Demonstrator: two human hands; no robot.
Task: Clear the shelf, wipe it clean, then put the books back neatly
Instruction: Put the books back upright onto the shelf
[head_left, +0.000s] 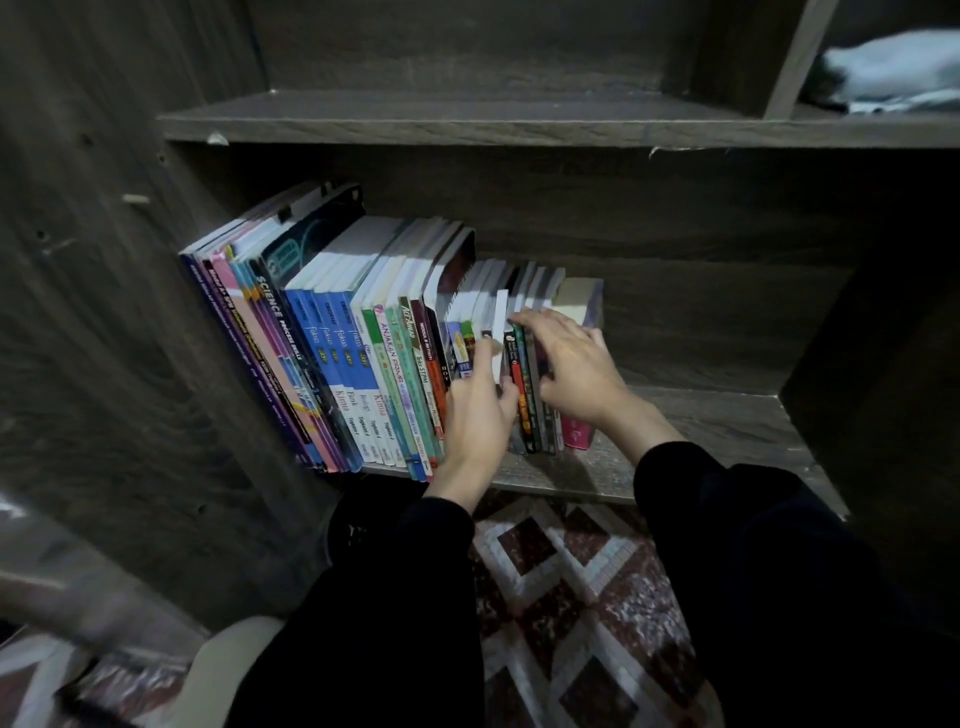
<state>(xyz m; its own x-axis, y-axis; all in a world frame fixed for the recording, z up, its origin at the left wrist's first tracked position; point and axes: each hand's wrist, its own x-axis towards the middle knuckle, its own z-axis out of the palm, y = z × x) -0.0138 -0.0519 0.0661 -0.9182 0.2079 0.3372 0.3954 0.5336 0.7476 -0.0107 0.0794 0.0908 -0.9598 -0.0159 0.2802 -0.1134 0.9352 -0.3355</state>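
Observation:
A row of books stands on the dark wooden shelf (727, 431): tall textbooks (332, 358) lean at the left and small paperbacks (527, 410) stand at the right, ending in a thick pink-spined book (579, 434). My left hand (475, 410) reaches up against the small books and pinches a slim white book (501, 322) between its fingers and thumb. My right hand (571, 369) lies over the tops of the small dark paperbacks, fingers stretched out, thumb against their spines.
The right half of the shelf board is bare. The shelf above (467, 117) holds no books, and a pale cloth (893, 73) lies in the upper right compartment. A patterned carpet (566, 582) covers the floor below my black sleeves.

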